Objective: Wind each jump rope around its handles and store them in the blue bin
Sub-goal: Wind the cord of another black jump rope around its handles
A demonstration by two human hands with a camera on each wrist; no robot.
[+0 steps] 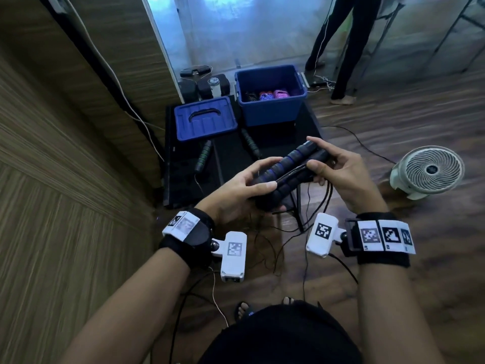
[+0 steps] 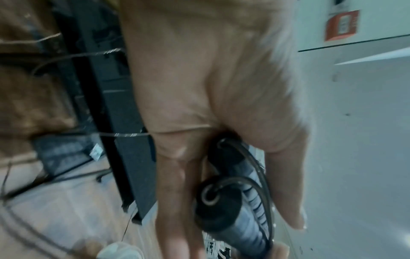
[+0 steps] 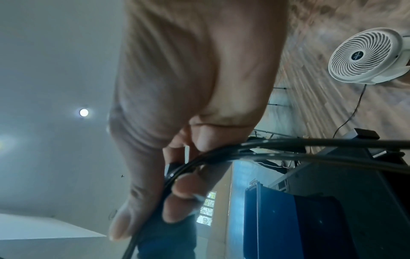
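Two black jump-rope handles with blue rings (image 1: 286, 169) lie side by side between my hands, above the black mat. My left hand (image 1: 244, 185) grips their near ends (image 2: 221, 210). My right hand (image 1: 338, 166) pinches the far ends together with the black rope (image 3: 288, 149). Loose loops of that rope (image 1: 315, 203) hang below the handles. The open blue bin (image 1: 270, 111) stands beyond, with wound purple, pink and dark ropes (image 1: 267, 95) inside. A black-and-green rope's handles (image 1: 203, 157) lie on the mat.
The bin's blue lid (image 1: 204, 119) lies left of the bin on the black mat (image 1: 183, 185). A white floor fan (image 1: 427, 172) stands at the right. Thin cables cross the wooden floor. A second person's legs (image 1: 341, 48) stand behind the bin. A wooden wall runs along the left.
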